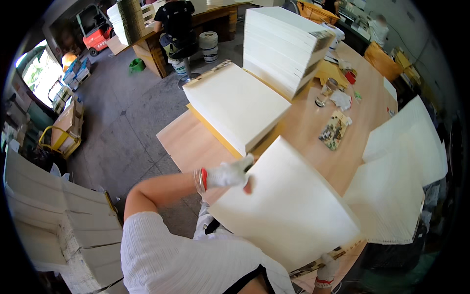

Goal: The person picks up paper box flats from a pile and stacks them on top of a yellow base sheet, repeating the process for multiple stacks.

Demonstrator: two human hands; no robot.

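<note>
A large white sheet (289, 206), curved and slightly blurred, spans the space in front of me over the table's near part. At its left edge is my left hand (229, 174) in a white glove with a red cuff, fingers closed on the edge. My right hand (327, 272), gloved the same way, is low at the sheet's near right corner; the sheet hides its fingers. Under that corner shows a patterned printed edge (313, 264). Just beyond my left hand lies a low stack of white sheets (240, 100) on a yellowish board.
A tall stack of white sheets (279, 49) stands farther back. On the wooden table (362, 117) are a glass jar (327, 92) and a patterned phone-shaped item (334, 130). Fanned white sheets (391, 196) overhang the right edge. Piled white blocks (63, 220) stand left; a person (175, 22) sits beyond.
</note>
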